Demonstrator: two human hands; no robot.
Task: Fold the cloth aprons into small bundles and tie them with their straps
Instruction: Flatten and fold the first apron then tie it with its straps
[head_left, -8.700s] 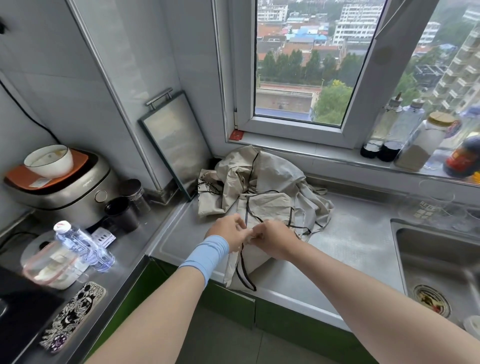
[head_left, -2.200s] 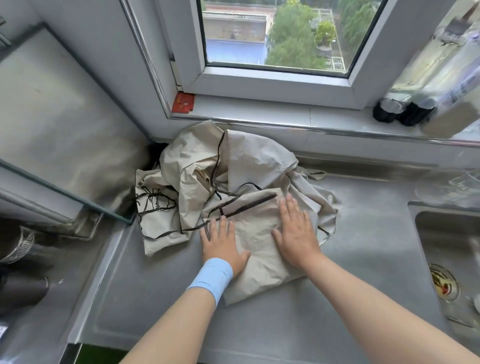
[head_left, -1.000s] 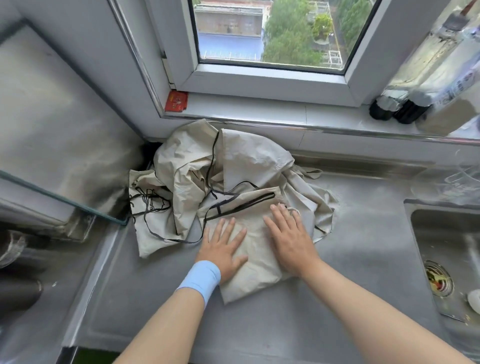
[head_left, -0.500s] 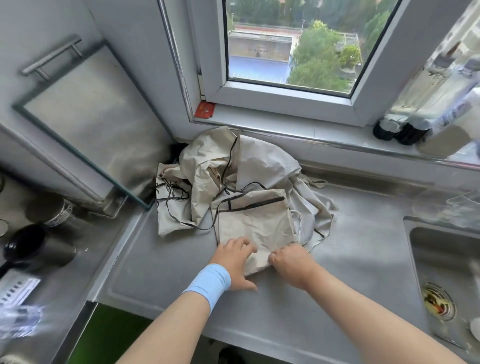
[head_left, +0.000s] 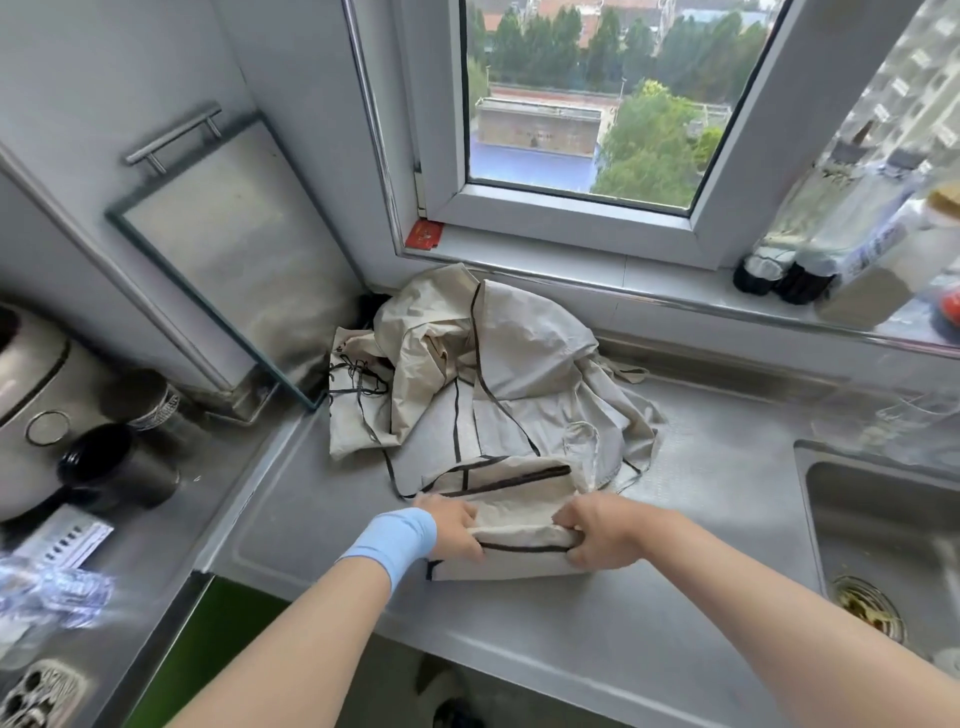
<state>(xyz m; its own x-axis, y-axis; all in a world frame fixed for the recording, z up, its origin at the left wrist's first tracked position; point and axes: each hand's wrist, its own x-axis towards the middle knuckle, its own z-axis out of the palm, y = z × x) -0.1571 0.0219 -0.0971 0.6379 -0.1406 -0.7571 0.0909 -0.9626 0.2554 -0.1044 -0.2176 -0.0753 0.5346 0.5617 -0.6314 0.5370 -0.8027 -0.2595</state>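
Observation:
A beige apron with black trim (head_left: 511, 556) lies partly folded near the front of the steel counter (head_left: 701, 587). My left hand (head_left: 457, 525), with a blue wristband, grips the fold's left end. My right hand (head_left: 597, 530) grips its right end, fingers curled over the upper layer. Behind them, a crumpled heap of more beige aprons (head_left: 493, 374) with thin black straps sits against the wall under the window.
A glass-framed board (head_left: 228, 249) leans on the left wall. Dark cups (head_left: 119, 467) and a rice cooker (head_left: 31, 415) stand at the left. A sink (head_left: 883, 545) lies at the right. Bottles (head_left: 810, 260) line the windowsill.
Both hands have gone from pressing flat on the apron to gripping its near edge, and the apron has been pulled toward the counter's front and folded over.

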